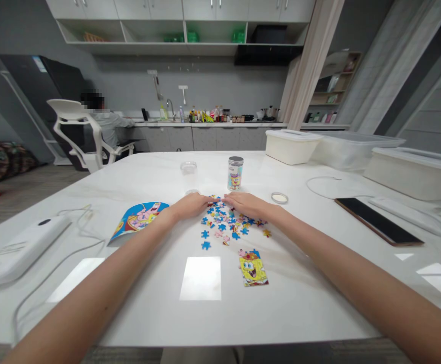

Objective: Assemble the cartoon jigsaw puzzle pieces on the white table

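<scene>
Both my arms reach out over a white table (137, 303). My left hand (190, 205) and my right hand (248, 204) lie palm down, fingers stretched, on the far side of a pile of several small blue and pink puzzle pieces (226, 225). The fingertips nearly meet over the pile's far edge. A partly joined piece of the puzzle showing a yellow cartoon figure (253, 268) lies nearer to me. A curled cartoon picture sheet (139, 217) lies to the left of my left hand. Neither hand grips anything.
Behind the pile stand a clear jar (189, 176), a cartoon-labelled tin (235, 173) and a round lid (279, 197). A dark phone (378, 221), cables and white bins (292, 145) are at right, a white device (19, 249) at left. A person sits at the far counter.
</scene>
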A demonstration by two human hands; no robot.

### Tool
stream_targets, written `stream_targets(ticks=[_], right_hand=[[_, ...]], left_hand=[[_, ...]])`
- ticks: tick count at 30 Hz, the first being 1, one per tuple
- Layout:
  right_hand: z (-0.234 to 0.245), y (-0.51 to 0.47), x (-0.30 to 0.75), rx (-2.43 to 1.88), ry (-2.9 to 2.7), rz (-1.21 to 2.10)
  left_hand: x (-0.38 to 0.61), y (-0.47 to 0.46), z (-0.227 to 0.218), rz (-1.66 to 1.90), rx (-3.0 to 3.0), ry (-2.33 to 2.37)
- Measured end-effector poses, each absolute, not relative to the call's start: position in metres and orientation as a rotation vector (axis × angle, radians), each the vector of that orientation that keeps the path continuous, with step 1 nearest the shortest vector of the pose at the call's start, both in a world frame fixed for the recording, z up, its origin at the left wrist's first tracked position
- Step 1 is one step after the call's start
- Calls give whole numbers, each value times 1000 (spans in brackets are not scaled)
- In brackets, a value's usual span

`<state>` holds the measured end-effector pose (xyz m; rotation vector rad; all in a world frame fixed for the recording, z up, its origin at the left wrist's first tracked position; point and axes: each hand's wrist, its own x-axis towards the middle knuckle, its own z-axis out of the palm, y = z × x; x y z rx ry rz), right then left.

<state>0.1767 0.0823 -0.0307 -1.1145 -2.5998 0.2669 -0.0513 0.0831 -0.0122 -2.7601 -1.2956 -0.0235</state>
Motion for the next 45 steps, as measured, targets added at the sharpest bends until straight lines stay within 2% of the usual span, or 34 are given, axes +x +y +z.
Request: stream_targets(ticks=[13,20,24,32,37,45], right_hand=[[-22,37,205,-1124,-2377,541],[-34,44,203,-1073,-2072,652],[-39,47,203,-1051,-1934,753],[-39,46,200,-1171,-1928,500],[-41,46,199,-1193,-1968,483],[-41,45,197,-1204,-2022,455]], left_hand=[[-53,60,-16,-18,-2813,-1221],[-46,59,-27,-150,-2558,-1310],[-49,62,-30,-89,-2592,-1310],[-43,57,-26,-91,-2454,-1512],[-43,60,-24,-15,-2494,-1528],[-44,58,-22,-129,-2498,-1599]])
